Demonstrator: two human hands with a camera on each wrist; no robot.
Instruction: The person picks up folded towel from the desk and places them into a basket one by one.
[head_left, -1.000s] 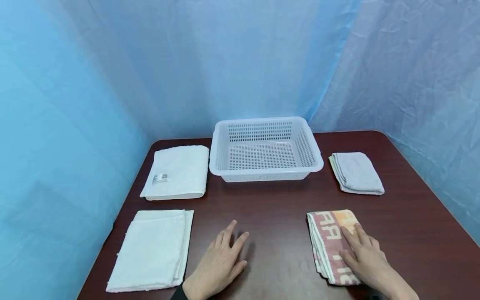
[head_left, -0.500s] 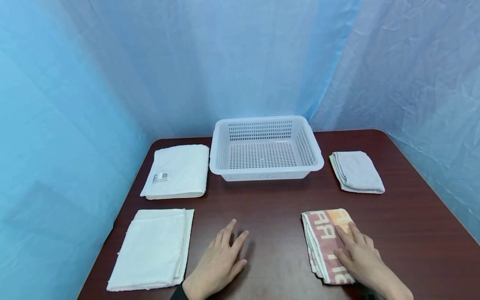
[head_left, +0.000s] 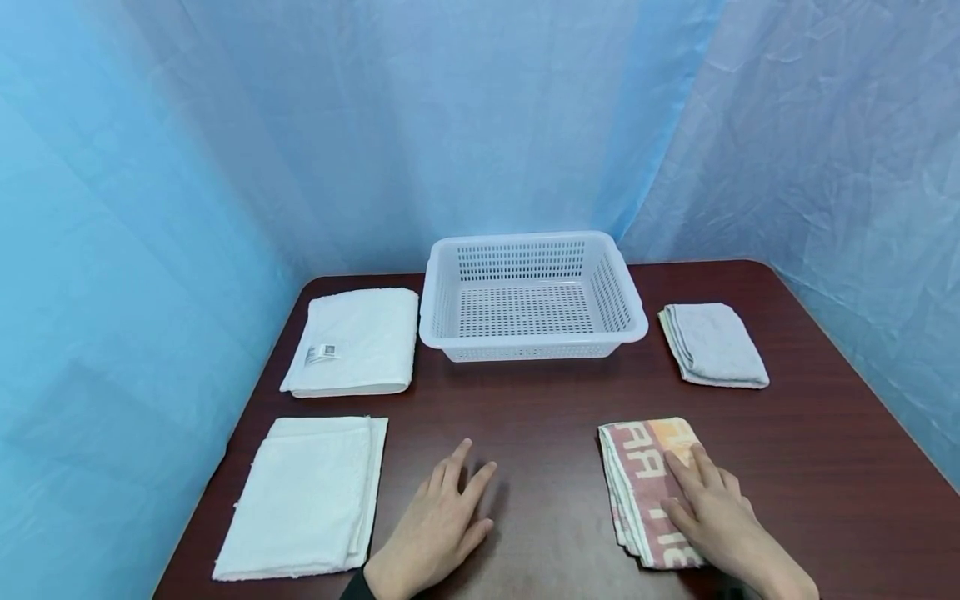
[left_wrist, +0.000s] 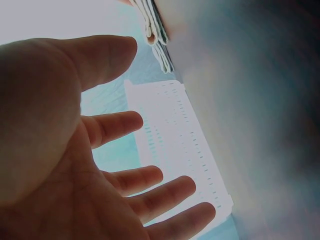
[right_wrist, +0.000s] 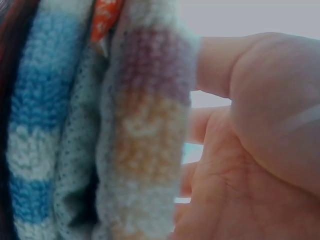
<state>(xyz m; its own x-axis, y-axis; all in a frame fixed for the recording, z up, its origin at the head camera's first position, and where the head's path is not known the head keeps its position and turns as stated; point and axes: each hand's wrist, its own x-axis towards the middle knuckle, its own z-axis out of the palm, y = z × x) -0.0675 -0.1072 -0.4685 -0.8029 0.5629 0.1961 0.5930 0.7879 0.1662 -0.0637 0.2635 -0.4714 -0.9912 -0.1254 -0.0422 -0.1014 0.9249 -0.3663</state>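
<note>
On the right of the table, a folded towel in pink, yellow and cream lies flat, its stacked layers showing along the left edge. My right hand rests on its upper face with fingers spread. In the right wrist view the towel's layers fill the left half, close against the fingers. My left hand is at the table's front middle, holding nothing, fingers spread and fairly straight. Its palm faces the left wrist camera. Nearest to it on the left lies a folded white towel.
A white plastic basket stands at the back middle, nothing in it. Left of it lies another folded white towel with a label. A folded pale grey cloth lies at the back right. Blue curtains surround the dark red table.
The patterned towel has slid left across the table under my right hand, which moved left with it. My left hand has stayed in place.
</note>
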